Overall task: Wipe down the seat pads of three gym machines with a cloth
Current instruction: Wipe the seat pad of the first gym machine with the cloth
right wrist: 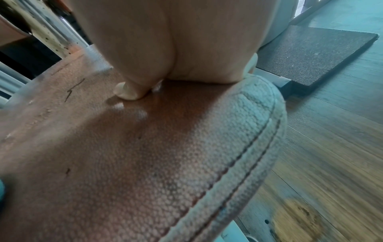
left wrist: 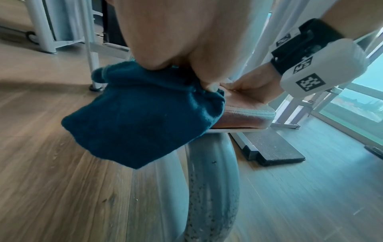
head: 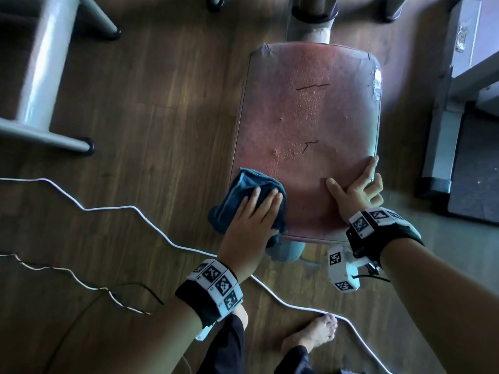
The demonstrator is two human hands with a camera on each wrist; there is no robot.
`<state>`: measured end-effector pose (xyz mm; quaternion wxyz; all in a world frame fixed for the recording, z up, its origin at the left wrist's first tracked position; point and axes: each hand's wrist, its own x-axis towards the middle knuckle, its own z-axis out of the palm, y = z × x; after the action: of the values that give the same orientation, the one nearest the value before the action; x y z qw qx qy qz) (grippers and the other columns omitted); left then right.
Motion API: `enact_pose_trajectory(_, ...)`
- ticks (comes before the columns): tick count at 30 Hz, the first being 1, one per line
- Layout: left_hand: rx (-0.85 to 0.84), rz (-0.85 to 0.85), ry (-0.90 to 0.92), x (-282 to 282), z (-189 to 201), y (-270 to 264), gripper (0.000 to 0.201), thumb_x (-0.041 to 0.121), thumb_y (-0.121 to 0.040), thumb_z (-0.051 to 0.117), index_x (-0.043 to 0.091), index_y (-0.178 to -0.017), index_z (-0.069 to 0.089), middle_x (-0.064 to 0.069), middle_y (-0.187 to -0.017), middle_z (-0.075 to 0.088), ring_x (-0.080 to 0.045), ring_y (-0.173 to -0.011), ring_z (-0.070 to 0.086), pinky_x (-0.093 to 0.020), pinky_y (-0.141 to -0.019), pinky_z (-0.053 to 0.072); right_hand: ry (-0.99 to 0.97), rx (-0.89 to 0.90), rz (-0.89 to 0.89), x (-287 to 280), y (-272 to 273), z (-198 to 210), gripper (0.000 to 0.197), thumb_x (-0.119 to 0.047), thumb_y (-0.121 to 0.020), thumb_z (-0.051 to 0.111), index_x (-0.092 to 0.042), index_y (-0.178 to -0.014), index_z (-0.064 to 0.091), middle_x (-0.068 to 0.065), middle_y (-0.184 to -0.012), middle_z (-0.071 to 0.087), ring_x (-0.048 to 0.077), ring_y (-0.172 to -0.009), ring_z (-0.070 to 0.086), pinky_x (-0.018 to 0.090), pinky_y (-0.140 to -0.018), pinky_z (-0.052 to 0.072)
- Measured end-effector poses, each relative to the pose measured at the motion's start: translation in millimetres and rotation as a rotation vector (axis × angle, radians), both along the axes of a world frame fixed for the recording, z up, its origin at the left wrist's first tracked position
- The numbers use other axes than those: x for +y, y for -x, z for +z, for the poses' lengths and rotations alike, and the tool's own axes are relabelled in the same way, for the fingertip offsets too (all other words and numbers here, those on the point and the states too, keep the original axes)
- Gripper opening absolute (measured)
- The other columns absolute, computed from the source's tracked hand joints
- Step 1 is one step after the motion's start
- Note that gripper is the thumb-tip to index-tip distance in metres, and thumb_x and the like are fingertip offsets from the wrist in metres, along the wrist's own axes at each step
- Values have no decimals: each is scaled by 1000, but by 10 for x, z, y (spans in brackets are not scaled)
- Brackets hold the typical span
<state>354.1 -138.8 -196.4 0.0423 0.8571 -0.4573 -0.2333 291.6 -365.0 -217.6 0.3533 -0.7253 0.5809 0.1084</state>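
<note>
A worn red-brown seat pad (head: 307,109) with water droplets down its middle fills the centre right of the head view. A dark blue cloth (head: 243,184) lies on its near-left edge and hangs over the side. My left hand (head: 256,211) presses on the cloth with straight fingers. From the left wrist view the cloth (left wrist: 140,117) droops below the pad (left wrist: 244,114). My right hand (head: 353,190) grips the pad's near-right corner, thumb on top and fingers curled over the side. The right wrist view shows the thumb (right wrist: 126,93) on the pad (right wrist: 145,155).
A white cable (head: 151,220) and a thin wire (head: 81,282) snake over the wood floor to the left. A grey machine frame (head: 46,63) stands far left. A black mat (head: 475,179) lies right of the pad. My bare foot (head: 313,333) is below it.
</note>
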Motion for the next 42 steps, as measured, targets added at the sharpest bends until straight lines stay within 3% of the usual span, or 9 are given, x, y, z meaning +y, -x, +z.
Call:
enact_pose_trajectory(7, 20, 5, 9, -48, -5, -38, 68, 41, -98, 32, 14, -155, 8, 4, -162, 5, -24, -150, 4, -38, -120, 11, -20, 7, -7, 3, -17, 38, 102, -62, -81, 58, -43, -147, -16, 7, -158, -1, 40, -139, 16, 51, -114, 12)
enact_pose_trajectory(10, 8, -15, 11, -163, -3, -156, 64, 44, -99, 24, 12, -154, 14, 2, -162, 11, -25, -149, 9, -39, -120, 13, -4, -16, -24, 15, -23, 27, 103, -61, -80, 61, -42, -149, -13, 8, -158, 1, 41, -138, 17, 50, -114, 12)
enact_pose_trajectory(14, -8, -34, 15, -451, -59, -461, 67, 45, -96, 29, 12, -154, 17, 0, -161, 17, -26, -148, 15, -43, -119, 20, -27, -20, -44, 14, -35, 21, 103, -59, -80, 63, -44, -148, -13, 6, -158, 0, 40, -138, 15, 49, -114, 11)
enact_pose_trajectory(21, -13, 25, 49, -909, -117, -852, 70, 46, -97, 30, 15, -155, 6, 2, -162, 6, -23, -150, 3, -41, -122, 6, -66, -13, -64, -12, -33, 11, 105, -59, -78, 65, -47, -146, -14, 1, -158, -5, 38, -140, 9, 48, -116, 10)
enact_pose_trajectory(29, -28, 42, 33, -639, -60, -449, 70, 44, -97, 36, 13, -155, 9, 0, -162, 9, -25, -149, 7, -44, -120, 16, -117, 10, -58, -35, -39, 55, 106, -62, -78, 63, -50, -143, -19, -1, -158, -10, 36, -142, 5, 52, -117, 10)
enact_pose_trajectory(36, -39, 13, -16, -633, -56, -353, 69, 45, -98, 29, 14, -155, 7, 0, -163, 7, -25, -149, 6, -44, -120, 14, -122, 19, -32, -48, -40, 68, 103, -62, -80, 60, -50, -143, -20, 0, -158, -12, 37, -141, 5, 53, -117, 10)
enact_pose_trajectory(42, 37, 172, -2, -766, -63, -127, 70, 45, -95, 22, 10, -154, 10, -3, -162, 9, -30, -149, 5, -48, -118, 12, -122, 49, 0, -78, -26, 68, 103, -67, -79, 57, -50, -143, -21, 2, -159, -11, 36, -144, 4, 52, -118, 7)
